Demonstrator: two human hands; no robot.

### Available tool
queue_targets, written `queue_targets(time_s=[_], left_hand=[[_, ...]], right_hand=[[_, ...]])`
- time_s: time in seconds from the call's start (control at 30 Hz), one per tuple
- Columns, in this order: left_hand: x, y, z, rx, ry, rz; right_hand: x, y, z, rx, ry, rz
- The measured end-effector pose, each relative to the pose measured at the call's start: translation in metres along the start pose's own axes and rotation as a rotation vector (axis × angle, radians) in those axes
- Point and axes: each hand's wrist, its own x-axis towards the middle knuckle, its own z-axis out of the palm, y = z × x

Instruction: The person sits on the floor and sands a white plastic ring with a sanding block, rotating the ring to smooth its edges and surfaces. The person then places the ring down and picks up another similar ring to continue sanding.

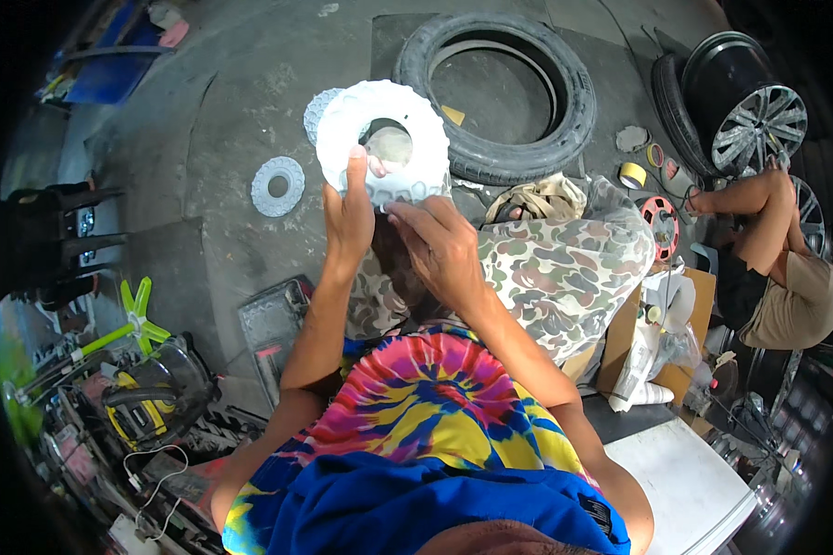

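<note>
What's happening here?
The person's left hand holds up a white ring, thumb on its face. The right hand is at the ring's lower edge; whether it pinches something there is unclear. A similar grey ring lies on the floor, left of a tire. A co-worker is far right, by a spoked wheel.

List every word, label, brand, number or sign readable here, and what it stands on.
None can be read.
Black tag on the blue cloth: marks too small.
Tyre: no legible lettering.
White ring in the left hand: no legible text.
</note>
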Motion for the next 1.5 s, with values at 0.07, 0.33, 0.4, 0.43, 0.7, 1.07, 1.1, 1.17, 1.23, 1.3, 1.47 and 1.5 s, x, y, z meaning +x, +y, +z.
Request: queue_targets(time_s=[0.07, 0.33, 0.4, 0.43, 0.7, 1.07, 1.1, 1.17, 1.23, 1.3, 1.47, 1.5], left_hand=[[-0.001, -0.001, -0.004, -0.022, -0.034, -0.045], [0.002, 0.007, -0.006, -0.050, -0.137, -0.081], [0.006, 0.005, -0.011, -0.037, -0.165, -0.065], [0.006, 0.004, -0.011, -0.045, -0.173, -0.064], [-0.004, 0.020, 0.002, 0.059, -0.080, -0.045], [-0.003, 0.020, -0.013, -0.142, -0.180, -0.186], [-0.004, 0.025, -0.016, -0.230, -0.189, -0.252], [0.001, 0.025, -0.014, -0.168, -0.145, -0.174], [0.005, 0.014, -0.014, 0.062, -0.136, 0.006], [0.002, 0.020, -0.009, 0.072, -0.128, 0.025], [0.001, 0.022, -0.008, 0.100, -0.123, 0.091], [0.001, 0.022, -0.007, 0.091, -0.120, 0.072]], right_hand=[[0.008, 0.002, 0.005, -0.009, 0.009, -0.018], [0.012, 0.003, 0.007, -0.056, 0.017, -0.044], [0.017, 0.001, 0.010, -0.061, 0.042, -0.031], [0.014, -0.002, 0.010, -0.060, 0.043, -0.023], [0.023, 0.003, 0.011, -0.022, 0.063, 0.012], [0.021, 0.009, -0.021, -0.289, -0.162, -0.031], [0.022, 0.010, -0.026, -0.336, -0.219, -0.027], [0.021, 0.015, -0.037, -0.362, -0.198, -0.034], [0.020, 0.016, -0.038, -0.323, -0.174, 0.003], [0.017, 0.016, -0.036, -0.225, -0.138, 0.092], [0.014, 0.011, -0.042, 0.105, -0.140, 0.220], [0.014, 0.007, -0.041, 0.096, -0.134, 0.204]])
